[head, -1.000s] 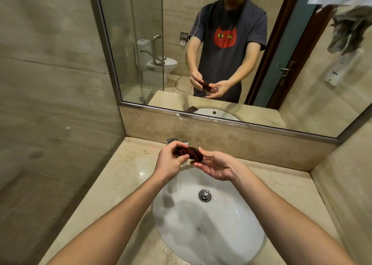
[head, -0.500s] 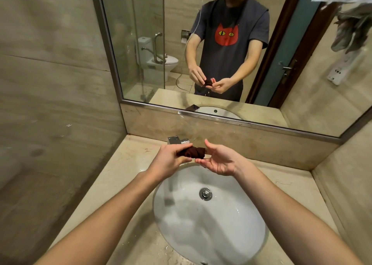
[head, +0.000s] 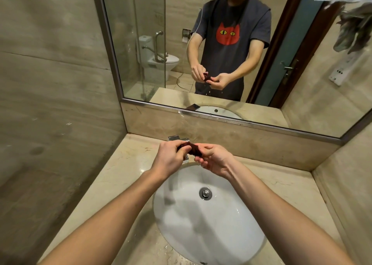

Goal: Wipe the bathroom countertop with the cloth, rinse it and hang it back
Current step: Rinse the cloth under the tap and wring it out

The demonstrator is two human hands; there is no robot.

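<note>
Head view: dark cloth gripped in both hands over the basin

A wide mirror [head: 149, 22] fills the wall behind the counter and reflects the person standing at it, both hands together at waist height. Below it, the beige stone countertop [head: 124, 168] runs into the left corner, with water droplets scattered along its near edge. A white oval sink [head: 211, 234] is set into the counter.

Both forearms reach in over the sink. The left hand [head: 171, 160] has its fingers curled and pinches one end of the cloth [head: 193, 150]. The right hand [head: 216, 160] has its fingers folded round the other end. The cloth is dark reddish-brown and bunched into a tight wad, and it is held in the air above the back rim of the sink. It is just in front of the chrome faucet [head: 177, 138], which the left hand partly hides. In the mirror, drops show beneath the cloth. A round metal drain plug [head: 205, 193] sits in the sink below the hands.
</note>
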